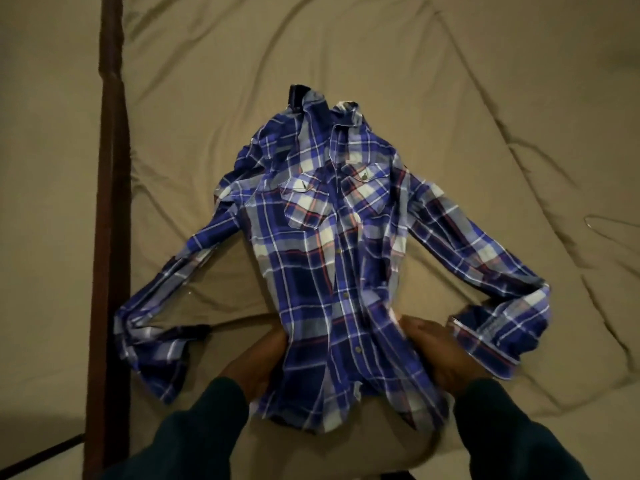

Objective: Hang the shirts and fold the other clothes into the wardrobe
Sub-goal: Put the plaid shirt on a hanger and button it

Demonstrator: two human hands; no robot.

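- A blue, white and red plaid shirt [311, 244] lies front-up on a bed covered by a rumpled tan sheet [450, 98], with its collar at the far end, away from the hands, and its hem nearest the person.
- The left hand [254, 362] is at the shirt's lower left side, its fingers tucked in against or under the cloth edge; how tightly it is closed cannot be told, since the fabric covers the fingertips.
- The right hand [436, 355] is at the shirt's lower right side, fingers curled and pressed into the fabric there; it appears to have a fold of the shirt gathered in it, though motion blur leaves the grip unclear.
- Both forearms wear dark green sleeves [194, 431] that enter from the bottom edge.
- The shirt's left sleeve runs outward and toward the person, ending in a crumpled cuff just beyond the left hand, on the side away from the body of the shirt.
- The shirt's right sleeve bends back at the elbow, and its cuff lies just beside the right hand, on its outer side.
- Two chest pockets with button flaps sit well ahead of both hands.
- A dark wooden bedpost [110, 202] stands upright far to the left of the left hand.
- A thin clear or wire hanger [609, 225] rests on the sheet well to the right of the right hand.
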